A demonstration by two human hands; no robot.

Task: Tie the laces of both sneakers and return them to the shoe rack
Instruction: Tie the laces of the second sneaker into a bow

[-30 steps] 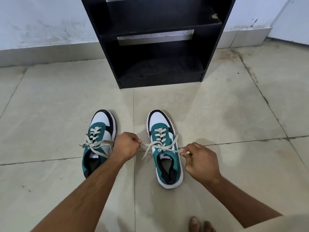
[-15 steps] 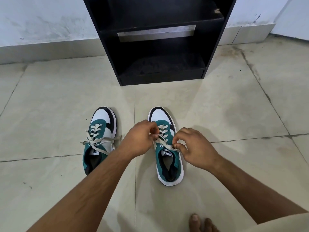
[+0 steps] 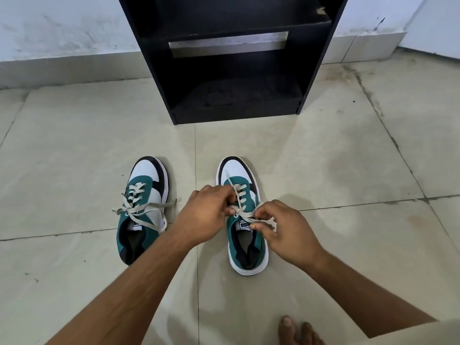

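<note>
Both of your hands had drawn in from the wide pull of a second earlier, when the lace ends were stretched out to either side, and now met close over the tongue of the right sneaker (image 3: 245,220). Your left hand (image 3: 201,215) was curled with its fingertips closed on the lace (image 3: 240,195) near the upper eyelets, one strand running up toward the toe; your right hand (image 3: 286,227) pinched a flat loop of the same lace between thumb and forefinger just beside the tongue label. That sneaker sat on the tiled floor (image 3: 336,170), toe toward the rack (image 3: 231,70), and the left sneaker (image 3: 142,210) stood near it, apart, its lace looking already crossed into a loose bow. I judged you were midway through forming the knot on the second shoe. Those flat laces looked soft and limp, so they would have slipped if you eased your pinch before the loop was cinched; holding close to the crossing, not out at the tips, would have kept control. Each shoe looked light and fairly stiff in the sole, so a grasp at the heel collar or through the opening would have carried it well to the rack's bottom shelf, which showed nothing on it that I could make out.
</note>
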